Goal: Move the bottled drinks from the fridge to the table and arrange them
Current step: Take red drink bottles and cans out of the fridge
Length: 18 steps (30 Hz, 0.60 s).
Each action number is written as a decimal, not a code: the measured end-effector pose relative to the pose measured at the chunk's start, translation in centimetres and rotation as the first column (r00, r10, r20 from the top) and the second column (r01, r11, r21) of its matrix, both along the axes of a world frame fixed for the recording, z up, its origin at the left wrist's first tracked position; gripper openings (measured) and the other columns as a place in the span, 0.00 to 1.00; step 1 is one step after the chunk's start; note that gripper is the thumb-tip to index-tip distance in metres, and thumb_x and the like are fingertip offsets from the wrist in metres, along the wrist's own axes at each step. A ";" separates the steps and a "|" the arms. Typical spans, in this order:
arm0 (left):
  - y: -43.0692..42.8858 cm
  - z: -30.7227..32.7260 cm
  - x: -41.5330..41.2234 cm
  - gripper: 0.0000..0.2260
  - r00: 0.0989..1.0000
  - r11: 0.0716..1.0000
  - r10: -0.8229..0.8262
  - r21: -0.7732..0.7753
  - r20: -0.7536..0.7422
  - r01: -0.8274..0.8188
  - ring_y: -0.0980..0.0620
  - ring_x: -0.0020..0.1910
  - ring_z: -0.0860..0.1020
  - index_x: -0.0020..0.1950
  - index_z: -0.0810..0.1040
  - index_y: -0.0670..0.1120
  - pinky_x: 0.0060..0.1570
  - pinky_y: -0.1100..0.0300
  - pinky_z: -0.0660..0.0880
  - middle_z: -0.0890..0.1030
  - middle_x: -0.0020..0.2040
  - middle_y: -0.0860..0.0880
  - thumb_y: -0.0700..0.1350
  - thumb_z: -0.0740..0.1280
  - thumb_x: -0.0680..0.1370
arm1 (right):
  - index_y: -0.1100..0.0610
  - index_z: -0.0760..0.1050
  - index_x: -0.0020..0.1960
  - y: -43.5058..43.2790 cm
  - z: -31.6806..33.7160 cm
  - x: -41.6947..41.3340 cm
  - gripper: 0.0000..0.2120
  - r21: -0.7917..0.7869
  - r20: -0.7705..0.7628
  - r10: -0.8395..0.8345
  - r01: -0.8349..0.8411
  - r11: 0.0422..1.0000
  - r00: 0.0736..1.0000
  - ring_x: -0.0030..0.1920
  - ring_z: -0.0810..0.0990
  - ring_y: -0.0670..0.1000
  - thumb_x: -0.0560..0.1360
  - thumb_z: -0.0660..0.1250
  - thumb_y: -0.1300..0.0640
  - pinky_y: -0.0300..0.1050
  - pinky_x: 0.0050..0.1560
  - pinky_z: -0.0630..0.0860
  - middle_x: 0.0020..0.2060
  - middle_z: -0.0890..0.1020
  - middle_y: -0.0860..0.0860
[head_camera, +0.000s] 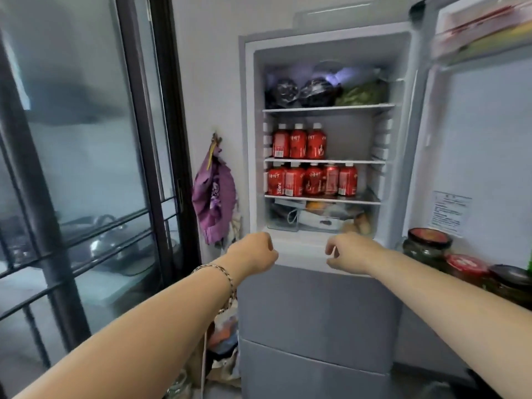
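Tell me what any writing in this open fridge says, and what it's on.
On the red bottles: white lettering, too blurred to read.
On the door sticker: small print, too small to read.
On the jar lids: red labels, too blurred to read.
Nothing here reads clearly.

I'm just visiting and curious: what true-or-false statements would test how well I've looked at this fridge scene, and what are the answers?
1. The fridge door stands open. True.
2. Three red bottles stand on the shelf above the fuller row of red drinks. True.
3. The left hand holds a red bottle. False: it holds nothing and is in front of the fridge, below the shelves.
4. The top shelf is filled with red bottles. False: it holds dark bags and a green bag.
5. A purple cloth hangs on the wall left of the fridge. True.
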<state>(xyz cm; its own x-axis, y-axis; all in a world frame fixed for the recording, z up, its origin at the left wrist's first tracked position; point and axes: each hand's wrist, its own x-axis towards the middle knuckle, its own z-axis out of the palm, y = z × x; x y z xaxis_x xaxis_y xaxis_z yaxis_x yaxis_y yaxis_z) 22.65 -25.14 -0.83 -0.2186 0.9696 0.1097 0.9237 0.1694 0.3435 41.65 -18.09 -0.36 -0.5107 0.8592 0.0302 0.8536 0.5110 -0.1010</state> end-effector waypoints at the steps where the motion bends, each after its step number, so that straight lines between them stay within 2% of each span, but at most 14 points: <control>1: 2.5 0.3 0.0 0.13 1.000 1.000 -0.002 0.018 0.001 0.002 0.44 0.57 0.76 0.60 0.74 0.44 0.56 0.54 0.73 0.78 0.59 0.44 0.46 0.60 0.78 | 0.51 0.74 0.61 2.4 0.5 -0.2 0.15 0.025 0.011 -0.003 0.003 1.000 1.000 0.57 0.76 0.52 0.76 0.63 0.50 0.45 0.55 0.74 0.58 0.77 0.50; 7: 16.1 4.4 -1.7 0.12 1.000 0.990 -0.010 0.144 0.030 0.005 0.47 0.50 0.75 0.60 0.73 0.44 0.46 0.58 0.71 0.78 0.57 0.45 0.44 0.59 0.78 | 0.54 0.76 0.54 15.8 5.6 -3.1 0.10 0.106 -0.063 -0.008 0.014 0.994 0.998 0.51 0.78 0.52 0.75 0.64 0.52 0.49 0.52 0.77 0.51 0.80 0.50; 12: 26.8 6.5 -5.1 0.14 0.971 0.947 -0.001 0.312 0.237 -0.076 0.46 0.49 0.78 0.61 0.71 0.45 0.51 0.52 0.77 0.78 0.55 0.44 0.43 0.61 0.76 | 0.56 0.77 0.55 25.4 7.6 -6.9 0.11 0.159 -0.255 -0.041 0.084 0.984 0.966 0.53 0.79 0.53 0.75 0.64 0.55 0.49 0.53 0.77 0.52 0.81 0.52; 15: 31.3 7.4 -6.9 0.18 0.943 0.899 -0.065 0.430 0.325 -0.086 0.48 0.47 0.79 0.65 0.68 0.48 0.48 0.52 0.78 0.75 0.61 0.45 0.45 0.63 0.76 | 0.56 0.76 0.58 29.5 7.8 -8.3 0.13 0.199 -0.397 -0.049 0.138 0.970 0.917 0.55 0.78 0.54 0.75 0.64 0.54 0.49 0.54 0.76 0.56 0.79 0.53; 18: 37.2 8.1 -8.5 0.23 0.938 0.870 -0.104 0.487 0.330 -0.074 0.46 0.53 0.77 0.70 0.64 0.51 0.54 0.51 0.77 0.64 0.69 0.45 0.45 0.64 0.75 | 0.53 0.70 0.66 34.6 7.9 -9.8 0.19 0.196 -0.543 -0.041 0.173 0.965 0.839 0.59 0.75 0.55 0.75 0.65 0.54 0.45 0.56 0.72 0.64 0.70 0.54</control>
